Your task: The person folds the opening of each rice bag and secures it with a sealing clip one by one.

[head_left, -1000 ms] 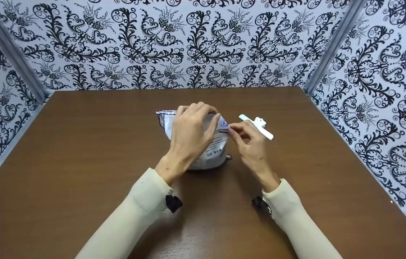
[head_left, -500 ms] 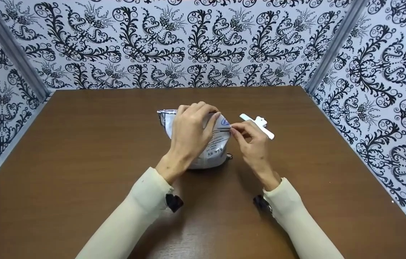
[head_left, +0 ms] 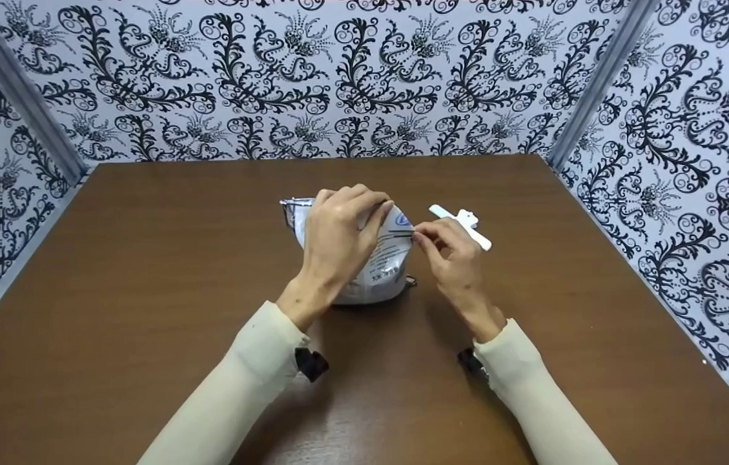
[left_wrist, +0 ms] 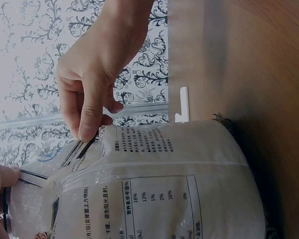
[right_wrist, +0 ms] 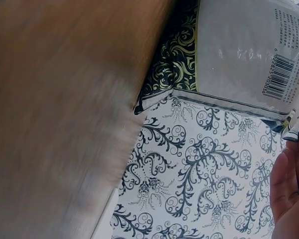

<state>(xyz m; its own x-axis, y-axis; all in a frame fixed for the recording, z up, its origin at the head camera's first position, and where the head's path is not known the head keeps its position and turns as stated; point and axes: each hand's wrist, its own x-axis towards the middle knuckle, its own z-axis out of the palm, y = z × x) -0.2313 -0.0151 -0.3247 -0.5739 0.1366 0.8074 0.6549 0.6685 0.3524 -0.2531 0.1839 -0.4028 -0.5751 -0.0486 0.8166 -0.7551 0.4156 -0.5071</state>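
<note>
A printed plastic bag of rice stands upright at the table's middle. In the left wrist view the bag shows a nutrition table; in the right wrist view its side carries a barcode. My left hand grips the bag's top, thumb on the near side, and hides part of it. With thumb and forefinger, my right hand pinches the right edge of the bag's top, where creases show. Just beyond the right hand lies a white sealing clip, apart from the bag.
A brown wooden table carries everything. Patterned walls rise at its back and sides. Black wrist devices sit at both sleeve cuffs.
Both hands keep their hold on the bag's top. The left hand has shifted very slightly left; the bag's right edge and the pinching right fingers moved a touch. The clip has not moved.
</note>
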